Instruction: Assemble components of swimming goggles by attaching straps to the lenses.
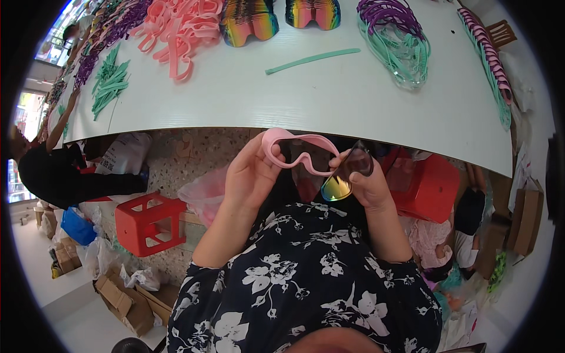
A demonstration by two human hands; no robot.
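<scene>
A pink goggle frame [307, 159] is pinched in my left hand [250, 176], fingers closed around its left end just off the table's front edge. My right hand [372, 189] is closed on a mirrored goggle lens [337, 187], yellow-green at its lower part and dark above. The lens is tilted beside the frame's right end, and my right fingertips are at that end too. Whether lens and frame touch, I cannot tell. Further off on the white table [235, 100] lies a single mint-green strap [312, 60].
A heap of pink goggle frames [176, 35], stacked rainbow lenses [250, 23] and a purple-and-green strap bundle [397, 53] lie along the table. Green straps [110, 82] are at left. Red stools [150, 223] stand on both sides. A person in black [53, 173] is at far left.
</scene>
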